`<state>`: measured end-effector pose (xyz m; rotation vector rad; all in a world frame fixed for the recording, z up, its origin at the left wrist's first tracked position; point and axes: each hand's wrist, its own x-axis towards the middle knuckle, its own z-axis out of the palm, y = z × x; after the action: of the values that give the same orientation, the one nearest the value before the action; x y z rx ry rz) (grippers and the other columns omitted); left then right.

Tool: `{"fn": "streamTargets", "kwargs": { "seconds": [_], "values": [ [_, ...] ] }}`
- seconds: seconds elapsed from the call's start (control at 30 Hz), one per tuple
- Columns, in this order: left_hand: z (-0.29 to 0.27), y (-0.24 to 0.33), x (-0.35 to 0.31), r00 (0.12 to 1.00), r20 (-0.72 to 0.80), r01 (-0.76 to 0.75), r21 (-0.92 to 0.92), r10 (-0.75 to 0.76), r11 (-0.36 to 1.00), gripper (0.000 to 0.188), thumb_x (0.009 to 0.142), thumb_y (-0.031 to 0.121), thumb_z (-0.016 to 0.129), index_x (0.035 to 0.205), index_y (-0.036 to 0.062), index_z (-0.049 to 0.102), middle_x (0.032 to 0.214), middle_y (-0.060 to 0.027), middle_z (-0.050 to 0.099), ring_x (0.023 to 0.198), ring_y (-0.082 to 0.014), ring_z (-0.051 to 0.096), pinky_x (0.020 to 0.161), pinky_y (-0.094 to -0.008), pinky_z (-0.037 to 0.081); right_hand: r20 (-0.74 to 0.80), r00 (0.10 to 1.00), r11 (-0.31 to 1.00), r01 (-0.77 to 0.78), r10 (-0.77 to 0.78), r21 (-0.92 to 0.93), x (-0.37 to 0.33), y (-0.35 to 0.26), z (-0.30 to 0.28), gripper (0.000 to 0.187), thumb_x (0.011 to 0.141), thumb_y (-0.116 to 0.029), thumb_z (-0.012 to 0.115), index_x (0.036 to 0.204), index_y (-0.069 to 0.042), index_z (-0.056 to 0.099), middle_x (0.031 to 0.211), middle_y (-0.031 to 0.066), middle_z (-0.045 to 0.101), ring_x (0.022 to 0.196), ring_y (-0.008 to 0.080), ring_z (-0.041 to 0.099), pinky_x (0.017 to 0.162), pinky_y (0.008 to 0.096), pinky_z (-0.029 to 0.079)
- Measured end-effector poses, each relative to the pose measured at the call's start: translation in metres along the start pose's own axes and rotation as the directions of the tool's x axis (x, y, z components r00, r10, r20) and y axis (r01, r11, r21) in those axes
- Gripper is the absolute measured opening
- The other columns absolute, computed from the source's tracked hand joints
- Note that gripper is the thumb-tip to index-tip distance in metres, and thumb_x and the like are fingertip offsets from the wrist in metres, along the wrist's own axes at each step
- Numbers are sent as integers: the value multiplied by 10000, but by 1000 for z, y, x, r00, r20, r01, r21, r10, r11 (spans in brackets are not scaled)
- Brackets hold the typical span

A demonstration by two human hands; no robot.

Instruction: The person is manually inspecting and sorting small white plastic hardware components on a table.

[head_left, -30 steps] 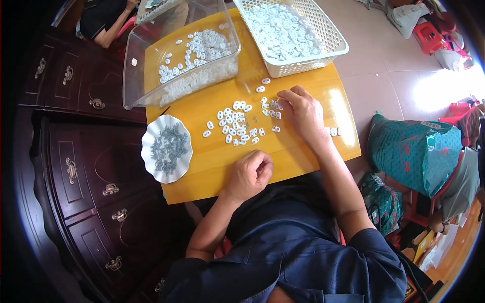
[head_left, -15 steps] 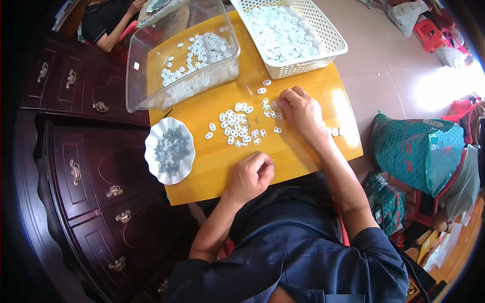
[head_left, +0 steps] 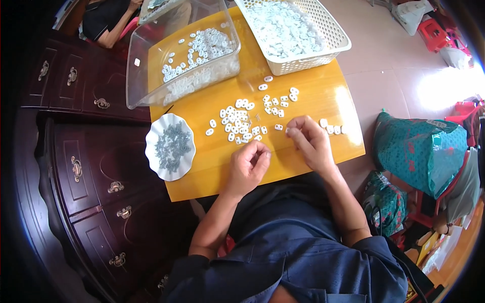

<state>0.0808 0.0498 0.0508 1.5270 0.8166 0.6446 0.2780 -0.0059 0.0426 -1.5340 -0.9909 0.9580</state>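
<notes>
Head view: a small white piece, mostly hidden by the fingers, shows at the tips of the right hand, whose thumb and forefinger are closed on it just above the tabletop. To the left of that pinch and nearer the body is the left hand, loosely curled with thumb and forefinger close together; whether it has hold of anything, I cannot tell.

Just left of the pinched piece lies a single white two-holed piece. Beyond the pinch, slightly left, sits a small group of similar pieces, with an oval pair straight beyond. Right of the grip, past the knuckles, four ovals lie close together. Farther left of the pinch spreads a larger cluster, and well left of it stands a scalloped white dish holding small grey parts.

At the table's far side, a clear bin stands beyond and left of the grip, and a white perforated basket nearly straight beyond; both hold many white pieces. All this rests on a yellow-brown table. Well right of the grip is a bulky teal bag; far left, a dark wooden cabinet.
</notes>
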Motion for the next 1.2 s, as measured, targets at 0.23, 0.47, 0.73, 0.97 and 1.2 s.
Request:
{"fn": "streamTargets", "kwargs": {
  "seconds": [0.23,0.47,0.73,0.97,1.2],
  "values": [
    [11,1,5,991,110,86,-107,-74,991,90,1000,99,595,938,35,594,775,42,572,643,-9,476,576,-185,394,171,980,883,-169,103,438,-30,8,7,154,1018,-139,636,1119,-28,668,885,-16,677,758,33,570,658,198,467],
    [20,-6,10,989,117,110,-123,-96,986,116,1012,136,597,959,34,612,798,15,606,640,-30,510,583,-189,422,96,995,945,-65,35,321,-33,17,0,152,994,-94,660,1111,-12,714,877,17,705,722,48,604,648,205,515],
    [34,5,20,997,55,56,-158,-48,986,137,1023,144,600,946,31,609,789,19,590,637,-29,492,588,-181,408,82,995,961,-83,64,262,-32,6,-8,148,1028,-137,595,1036,6,633,835,55,725,739,73,656,663,236,531],
    [43,5,29,990,-57,-127,32,128,991,81,998,57,624,935,10,604,852,8,573,701,-39,522,639,-194,445,171,969,746,-246,179,619,-30,14,-8,154,1068,-200,536,1113,-52,537,916,33,692,683,68,617,646,212,502],
    [45,6,29,981,-48,-180,146,189,973,93,984,28,625,896,2,609,877,-6,573,698,-36,491,616,-192,417,145,960,715,-276,240,642,-31,14,-8,145,1049,-178,574,1076,-35,571,847,-12,595,669,58,560,618,215,465]
  ]
}}
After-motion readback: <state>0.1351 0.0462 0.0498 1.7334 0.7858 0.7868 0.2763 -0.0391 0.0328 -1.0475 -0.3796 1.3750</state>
